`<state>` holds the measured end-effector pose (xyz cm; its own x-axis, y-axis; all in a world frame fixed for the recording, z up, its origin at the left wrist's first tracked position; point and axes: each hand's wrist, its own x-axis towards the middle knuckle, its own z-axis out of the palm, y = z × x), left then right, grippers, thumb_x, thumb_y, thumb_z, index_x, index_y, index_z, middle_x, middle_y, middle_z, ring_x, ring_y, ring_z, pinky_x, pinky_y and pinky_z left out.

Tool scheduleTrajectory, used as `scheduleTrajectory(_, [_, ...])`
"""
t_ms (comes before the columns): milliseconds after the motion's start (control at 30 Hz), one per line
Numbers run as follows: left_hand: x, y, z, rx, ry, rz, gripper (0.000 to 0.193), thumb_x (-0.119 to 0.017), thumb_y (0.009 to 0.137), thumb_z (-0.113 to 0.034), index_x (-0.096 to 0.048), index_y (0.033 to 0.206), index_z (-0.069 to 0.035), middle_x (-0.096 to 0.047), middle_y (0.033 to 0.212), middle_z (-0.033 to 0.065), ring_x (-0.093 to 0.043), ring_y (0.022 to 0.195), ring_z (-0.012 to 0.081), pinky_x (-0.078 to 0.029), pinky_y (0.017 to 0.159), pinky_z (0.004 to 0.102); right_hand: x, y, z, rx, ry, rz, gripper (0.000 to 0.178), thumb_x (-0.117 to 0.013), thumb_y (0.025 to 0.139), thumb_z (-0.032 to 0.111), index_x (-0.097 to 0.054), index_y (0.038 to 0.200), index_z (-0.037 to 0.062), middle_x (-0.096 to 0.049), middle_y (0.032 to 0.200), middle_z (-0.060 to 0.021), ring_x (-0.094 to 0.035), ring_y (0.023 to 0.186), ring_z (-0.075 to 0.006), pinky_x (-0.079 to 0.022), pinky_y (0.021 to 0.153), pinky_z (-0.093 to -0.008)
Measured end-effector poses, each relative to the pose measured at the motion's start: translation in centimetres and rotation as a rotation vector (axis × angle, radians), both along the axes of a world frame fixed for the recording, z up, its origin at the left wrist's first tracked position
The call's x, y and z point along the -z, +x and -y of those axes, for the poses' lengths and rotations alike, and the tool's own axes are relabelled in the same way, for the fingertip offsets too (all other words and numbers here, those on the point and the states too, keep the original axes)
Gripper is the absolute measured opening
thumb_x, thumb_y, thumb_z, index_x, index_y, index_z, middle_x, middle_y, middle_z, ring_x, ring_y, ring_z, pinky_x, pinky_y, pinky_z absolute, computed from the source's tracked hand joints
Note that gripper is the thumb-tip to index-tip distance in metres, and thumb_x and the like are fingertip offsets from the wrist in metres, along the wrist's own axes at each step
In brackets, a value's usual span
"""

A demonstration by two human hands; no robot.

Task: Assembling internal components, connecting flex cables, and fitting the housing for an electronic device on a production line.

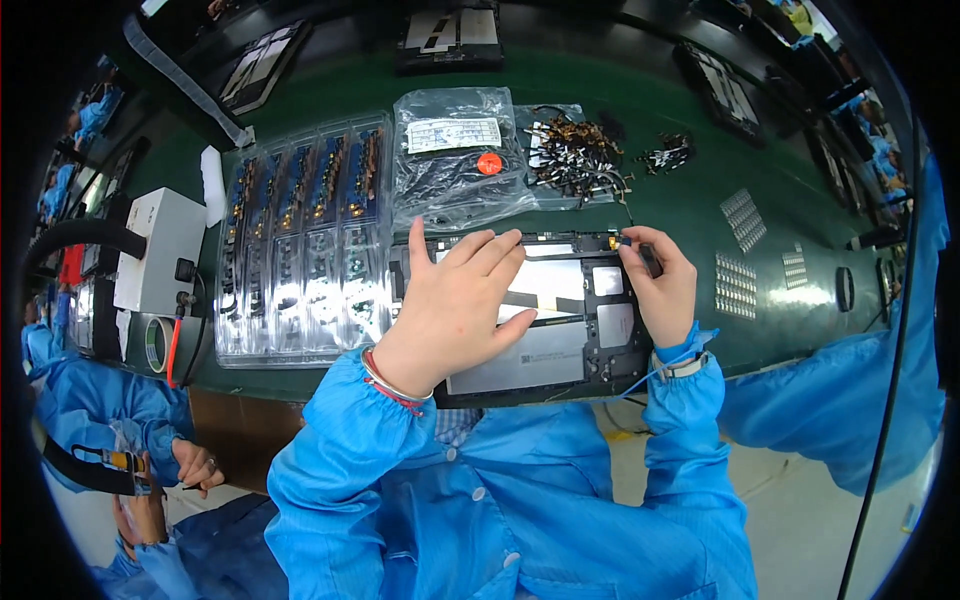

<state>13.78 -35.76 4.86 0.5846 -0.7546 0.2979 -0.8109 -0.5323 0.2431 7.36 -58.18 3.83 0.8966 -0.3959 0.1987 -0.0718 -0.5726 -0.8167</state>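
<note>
An opened tablet (540,365) lies at the near edge of the green bench, its silver battery and dark inner frame exposed. My left hand (455,305) rests flat across its left part, fingers spread, holding nothing. At the tablet's far right corner my right hand (660,280) is closed in a pinch around a short black piece (650,262), whose exact kind I cannot tell. Close to those fingertips sits a small blue and gold part (617,242). A blue cord runs from my right wrist. My left palm covers part of the tablet.
Left of the tablet stands a clear plastic tray (300,350) of small blue boards. Beyond are a clear bag (455,170), a pile of small cables (580,160) and metal pieces (742,220). A white box (160,250) and tape roll (158,345) stand left. A co-worker's hands (195,465) show lower left.
</note>
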Motion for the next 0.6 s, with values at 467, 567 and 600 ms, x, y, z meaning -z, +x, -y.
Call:
scheduleTrajectory(467, [-2.2,1.7,2.4,0.368,0.332,0.19,0.035,-0.063,0.067,-0.025,-0.061,0.095,-0.003,-0.052,0.105,0.0015,-0.046,0.108,0.0181,-0.017,0.105,0.0546,1.1,-0.4,-0.3,0.011,-0.447,0.129,0.023,-0.061,0.074,0.002,-0.06,0.096,0.0069,-0.058,0.083,-0.0085,-0.06,0.07,-0.0267,-0.047,0.057,-0.0335])
scheduleTrajectory(567, [-3.3,2.2,3.5,0.465,0.385,0.187,0.028,-0.064,0.064,-0.023,-0.064,0.085,-0.004,-0.055,0.099,0.0018,-0.047,0.107,0.0181,-0.017,0.106,0.0535,1.0,-0.6,-0.3,0.003,-0.438,0.098,0.023,-0.061,0.074,0.004,-0.06,0.097,0.008,-0.058,0.085,-0.0079,-0.06,0.071,-0.0274,-0.048,0.057,-0.034])
scheduleTrajectory(600, [-3.6,2.3,4.0,0.506,0.449,0.175,0.024,-0.064,0.064,-0.022,-0.066,0.08,-0.004,-0.057,0.096,0.002,-0.048,0.107,0.0184,-0.017,0.106,0.0528,0.8,-0.7,-0.3,0.023,-0.473,0.104,0.023,-0.061,0.075,0.005,-0.06,0.098,0.0078,-0.058,0.086,-0.0081,-0.059,0.071,-0.0279,-0.048,0.057,-0.0341])
